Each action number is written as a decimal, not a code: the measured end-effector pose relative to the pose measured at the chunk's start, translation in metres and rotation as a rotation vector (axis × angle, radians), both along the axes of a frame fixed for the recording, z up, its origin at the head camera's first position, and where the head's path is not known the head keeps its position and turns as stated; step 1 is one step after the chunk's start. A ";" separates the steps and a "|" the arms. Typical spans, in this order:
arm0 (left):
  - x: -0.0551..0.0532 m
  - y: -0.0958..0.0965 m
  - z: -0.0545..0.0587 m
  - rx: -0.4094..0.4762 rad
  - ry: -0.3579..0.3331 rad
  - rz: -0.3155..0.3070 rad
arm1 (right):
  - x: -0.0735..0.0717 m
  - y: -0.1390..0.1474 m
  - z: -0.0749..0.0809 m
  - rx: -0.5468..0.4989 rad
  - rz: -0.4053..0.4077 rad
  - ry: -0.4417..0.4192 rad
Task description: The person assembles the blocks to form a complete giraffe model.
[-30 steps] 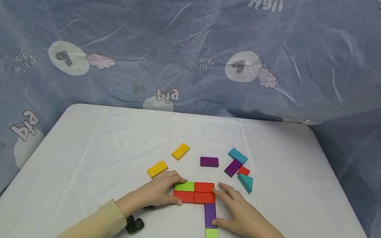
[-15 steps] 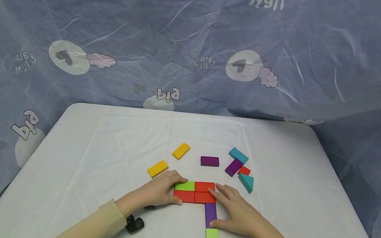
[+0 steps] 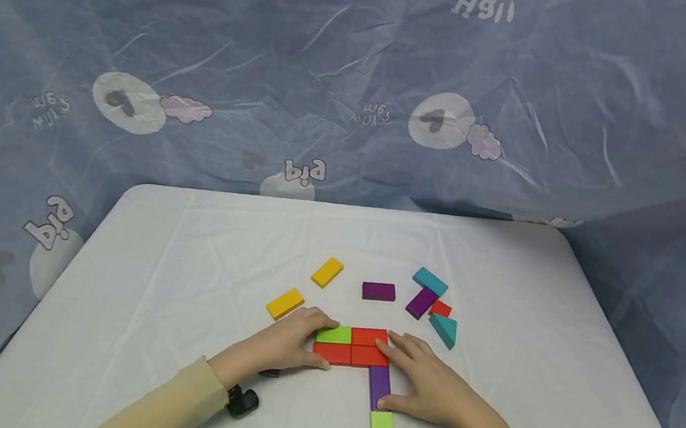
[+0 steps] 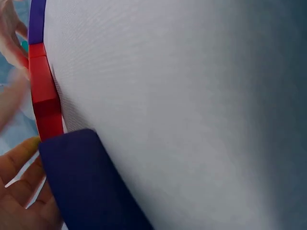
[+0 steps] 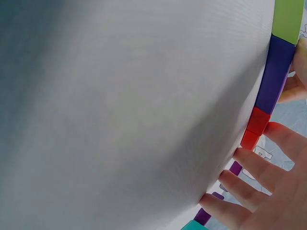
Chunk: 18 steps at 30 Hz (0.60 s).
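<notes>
In the head view two rows of toy blocks lie flush together: a light green block (image 3: 334,334) and a red block (image 3: 368,336) behind, two more red blocks (image 3: 332,352) in front. A purple block (image 3: 379,387) runs down from their right end to a small lime block (image 3: 381,424). My left hand (image 3: 294,341) pinches the left end, index finger at the green block and thumb at the front red one. My right hand (image 3: 426,382) lies at the right side, fingers extended against the red blocks, thumb at the purple block.
Two yellow blocks (image 3: 284,303) lie behind my left hand. A dark purple block (image 3: 378,291) is behind the red ones; to its right are a blue block (image 3: 430,281), another purple, a small red and a teal triangle (image 3: 443,330). A dark blue block (image 4: 88,177) fills the left wrist view's foreground.
My right hand has shifted slightly left since a second ago, its fingertips further over the red and purple blocks. My left hand and the loose blocks stay where they were.
</notes>
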<state>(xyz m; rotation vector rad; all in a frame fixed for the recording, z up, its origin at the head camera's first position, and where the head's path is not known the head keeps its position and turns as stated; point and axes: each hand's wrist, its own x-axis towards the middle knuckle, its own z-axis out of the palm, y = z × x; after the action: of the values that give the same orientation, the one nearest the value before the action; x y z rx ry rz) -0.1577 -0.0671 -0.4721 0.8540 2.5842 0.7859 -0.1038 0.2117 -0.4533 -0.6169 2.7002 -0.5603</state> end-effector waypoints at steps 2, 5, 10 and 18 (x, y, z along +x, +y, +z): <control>0.000 -0.001 0.001 0.024 0.000 0.015 | 0.001 0.001 0.000 -0.006 0.004 0.001; -0.003 -0.006 0.004 0.090 0.021 0.062 | 0.001 0.002 -0.001 -0.012 0.013 0.011; -0.018 -0.021 0.015 0.161 0.105 0.261 | 0.002 0.004 -0.002 -0.025 0.028 0.019; -0.031 -0.044 0.018 0.049 0.070 0.461 | -0.001 0.002 0.000 -0.017 0.025 0.007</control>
<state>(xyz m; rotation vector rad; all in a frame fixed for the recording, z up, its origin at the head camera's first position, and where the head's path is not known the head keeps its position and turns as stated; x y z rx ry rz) -0.1882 -0.1112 -0.4544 0.2958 2.8762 0.9550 -0.1044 0.2141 -0.4535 -0.6574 2.6932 -0.5758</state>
